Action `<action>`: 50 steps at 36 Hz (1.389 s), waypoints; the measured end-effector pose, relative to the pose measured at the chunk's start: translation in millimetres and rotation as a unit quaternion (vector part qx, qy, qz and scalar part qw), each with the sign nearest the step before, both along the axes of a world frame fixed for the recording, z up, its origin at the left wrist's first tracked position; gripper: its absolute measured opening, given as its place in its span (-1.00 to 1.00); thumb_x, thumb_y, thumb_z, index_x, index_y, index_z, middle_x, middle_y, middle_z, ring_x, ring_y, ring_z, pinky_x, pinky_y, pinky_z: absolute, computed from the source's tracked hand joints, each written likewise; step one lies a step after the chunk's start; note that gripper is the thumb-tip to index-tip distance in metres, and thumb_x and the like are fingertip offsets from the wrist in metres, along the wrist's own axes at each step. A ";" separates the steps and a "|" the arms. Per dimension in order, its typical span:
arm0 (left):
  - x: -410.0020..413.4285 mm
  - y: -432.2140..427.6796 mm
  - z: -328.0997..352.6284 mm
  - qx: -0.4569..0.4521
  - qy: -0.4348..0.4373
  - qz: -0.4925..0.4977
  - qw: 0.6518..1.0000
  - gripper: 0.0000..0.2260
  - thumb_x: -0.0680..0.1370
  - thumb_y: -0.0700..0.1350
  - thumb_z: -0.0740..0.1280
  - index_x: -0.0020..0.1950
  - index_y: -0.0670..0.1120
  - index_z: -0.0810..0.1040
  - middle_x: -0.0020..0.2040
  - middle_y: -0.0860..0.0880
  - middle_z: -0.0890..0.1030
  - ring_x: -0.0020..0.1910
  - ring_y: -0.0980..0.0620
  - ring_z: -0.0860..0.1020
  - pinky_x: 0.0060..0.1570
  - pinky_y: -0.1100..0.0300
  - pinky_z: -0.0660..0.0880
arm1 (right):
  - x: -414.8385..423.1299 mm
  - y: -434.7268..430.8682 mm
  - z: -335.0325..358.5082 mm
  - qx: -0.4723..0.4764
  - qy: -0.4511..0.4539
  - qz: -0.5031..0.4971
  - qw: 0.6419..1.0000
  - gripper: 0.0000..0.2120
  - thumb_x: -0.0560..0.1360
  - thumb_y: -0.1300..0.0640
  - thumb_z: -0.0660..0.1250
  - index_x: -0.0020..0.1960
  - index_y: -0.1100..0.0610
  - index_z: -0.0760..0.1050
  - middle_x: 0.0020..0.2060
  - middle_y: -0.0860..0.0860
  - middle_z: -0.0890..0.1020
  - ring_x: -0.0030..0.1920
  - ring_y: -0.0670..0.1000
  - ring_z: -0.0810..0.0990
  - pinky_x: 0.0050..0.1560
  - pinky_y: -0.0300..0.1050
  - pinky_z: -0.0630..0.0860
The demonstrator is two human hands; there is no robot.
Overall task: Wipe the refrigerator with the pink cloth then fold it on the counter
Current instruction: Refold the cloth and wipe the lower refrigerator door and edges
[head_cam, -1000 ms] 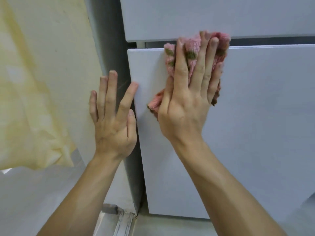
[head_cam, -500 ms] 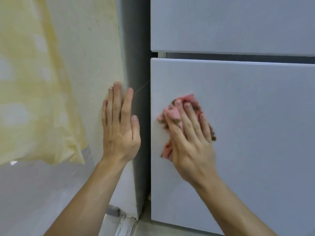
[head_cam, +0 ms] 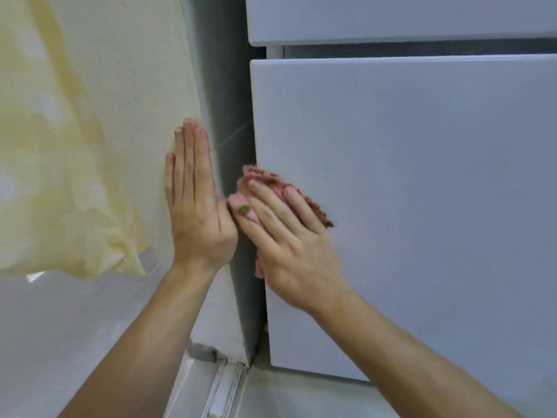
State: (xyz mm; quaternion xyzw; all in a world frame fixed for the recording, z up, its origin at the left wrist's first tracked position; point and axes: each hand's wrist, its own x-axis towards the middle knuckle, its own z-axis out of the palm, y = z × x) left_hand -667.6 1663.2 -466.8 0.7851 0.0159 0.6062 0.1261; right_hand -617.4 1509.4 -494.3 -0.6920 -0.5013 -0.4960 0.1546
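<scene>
Wall (head_cam: 120,70) left of refrigerator (head_cam: 422,191), cloth (head_cam: 256,182) on its door.

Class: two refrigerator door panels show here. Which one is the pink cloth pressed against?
The lower door panel: the right hand presses the pink cloth at its left edge. The upper panel is untouched.

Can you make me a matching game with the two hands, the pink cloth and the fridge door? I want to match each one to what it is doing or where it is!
Things:
1. left hand
2. right hand
3. pink cloth
4. lower fridge door

Places or states:
A. squashed under a palm at the door's left edge
B. flat on the pale wall, fingers pointing up
C. big grey panel being wiped
D. pressing the cloth against the door

Pairs: 1-B, 2-D, 3-A, 4-C
</scene>
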 end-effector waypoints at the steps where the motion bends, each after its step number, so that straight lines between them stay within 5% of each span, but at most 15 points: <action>1: -1.1 -0.5 -0.4 -0.001 0.007 -0.004 1.000 -0.39 0.59 -0.36 0.12 0.65 -0.35 0.08 0.67 -0.31 0.14 0.69 -0.10 0.04 0.68 -0.13 -0.05 | 0.4 -10.0 -23.4 -0.037 -0.001 -0.006 0.999 -0.40 0.59 0.24 0.30 0.62 0.14 0.33 0.64 0.10 0.25 0.68 0.06 0.11 0.70 0.07 -0.06; 5: -3.3 -4.4 0.7 -0.007 -0.001 -0.010 1.000 -0.35 0.52 -0.41 0.11 0.64 -0.38 0.11 0.67 -0.32 0.15 0.69 -0.17 0.07 0.68 -0.16 0.00 | 6.1 -60.1 -108.2 -0.208 -0.023 -0.051 0.977 -0.24 0.50 0.13 0.32 0.67 0.07 0.21 0.69 0.05 0.05 0.71 0.04 -0.05 0.69 0.04 -0.19; 8: -3.0 -14.8 0.4 -0.022 0.001 -0.011 1.000 -0.37 0.58 -0.33 0.12 0.64 -0.41 0.04 0.67 -0.34 0.11 0.69 -0.25 0.06 0.68 -0.15 -0.03 | 9.8 -85.1 -120.4 -0.227 -0.028 -0.074 0.971 -0.30 0.47 0.08 0.27 0.61 0.08 0.26 0.69 0.08 0.02 0.71 0.05 -0.10 0.69 0.03 -0.19; 12: 0.3 -31.8 -2.2 -0.025 0.012 -0.021 0.999 -0.37 0.62 -0.26 0.13 0.63 -0.44 0.00 0.67 -0.37 0.07 0.69 -0.29 0.04 0.68 -0.10 -0.09 | 13.0 -93.5 -71.7 -0.056 0.037 -0.062 0.996 -0.44 0.46 0.25 0.24 0.47 0.16 0.44 0.59 0.14 0.25 0.70 0.08 -0.03 0.69 0.08 -0.08; 17: 5.1 -47.7 2.8 -0.027 0.006 -0.051 0.998 -0.40 0.63 -0.25 0.10 0.62 -0.45 0.02 0.66 -0.40 0.07 0.69 -0.31 0.04 0.68 -0.12 -0.07 | 17.6 -102.4 39.5 0.244 0.110 -0.096 0.959 -0.38 0.60 0.40 0.27 0.62 0.30 0.19 0.59 0.42 0.18 0.64 0.39 0.07 0.67 0.26 -0.07; 22: 10.4 -54.0 13.6 -0.037 -0.008 -0.101 0.994 -0.44 0.62 -0.34 0.08 0.61 -0.47 0.07 0.64 -0.42 0.12 0.67 -0.33 0.09 0.66 -0.22 0.03 | 3.4 -60.4 80.6 0.329 0.143 -0.101 0.928 -0.25 0.41 0.28 0.28 0.60 0.31 0.27 0.56 0.49 0.18 0.61 0.48 0.09 0.65 0.27 -0.11; 28: 9.3 -51.4 11.4 -0.012 -0.013 -0.141 0.990 -0.42 0.64 -0.21 0.08 0.58 -0.50 0.03 0.61 -0.51 0.07 0.66 -0.38 0.06 0.65 -0.24 0.04 | 11.1 -52.4 16.9 0.142 -0.001 -0.043 0.989 -0.48 0.60 0.25 0.32 0.56 0.14 0.42 0.59 0.20 0.21 0.66 0.18 0.15 0.67 0.14 0.05; 34: 18.6 -65.4 -13.8 0.038 0.012 -0.070 0.997 -0.45 0.66 -0.21 0.09 0.57 -0.49 0.12 0.58 -0.53 0.09 0.68 -0.15 -0.03 0.64 -0.21 0.03 | 25.0 -115.1 -121.0 -0.155 -0.008 -0.073 0.985 -0.14 0.43 0.11 0.51 0.63 0.14 0.21 0.65 0.10 0.08 0.70 0.09 -0.12 0.69 0.07 -0.16; 38: 22.5 -77.5 -29.4 0.018 0.018 -0.021 0.999 -0.39 0.68 -0.12 0.12 0.58 -0.50 0.07 0.57 -0.57 0.07 0.67 -0.16 -0.05 0.62 -0.32 0.01 | 36.4 -166.9 -144.6 -0.217 -0.035 -0.102 0.970 -0.11 0.39 0.01 0.60 0.60 0.13 0.26 0.64 0.07 0.14 0.70 0.06 -0.08 0.70 0.04 -0.13; 41: 24.9 -81.4 -32.4 0.009 0.016 -0.005 1.000 -0.37 0.67 -0.11 0.11 0.57 -0.53 0.03 0.57 -0.56 0.08 0.63 -0.40 0.05 0.60 -0.39 -0.01 | 39.6 -182.1 -109.7 -0.126 -0.030 -0.089 0.988 -0.44 0.53 0.20 0.41 0.51 0.15 0.39 0.63 0.09 0.18 0.69 0.06 0.04 0.69 0.04 -0.03; 43: 26.3 -82.0 -32.8 0.011 0.011 -0.001 1.000 -0.37 0.67 -0.10 0.10 0.57 -0.53 0.04 0.57 -0.57 0.09 0.62 -0.45 0.07 0.59 -0.40 0.00 | 44.4 -188.1 -70.0 -0.017 -0.011 -0.104 0.994 -0.45 0.55 0.32 0.33 0.54 0.19 0.41 0.62 0.15 0.19 0.69 0.11 0.08 0.68 0.09 0.02; 50: 28.6 -83.5 -31.6 0.014 0.000 0.004 1.000 -0.39 0.67 -0.10 0.08 0.58 -0.49 0.08 0.57 -0.55 0.11 0.61 -0.45 0.09 0.60 -0.37 0.01 | 49.9 -178.7 27.7 0.251 0.090 -0.129 0.955 -0.51 0.68 0.26 0.21 0.58 0.33 0.26 0.56 0.43 0.23 0.60 0.44 0.14 0.66 0.29 -0.01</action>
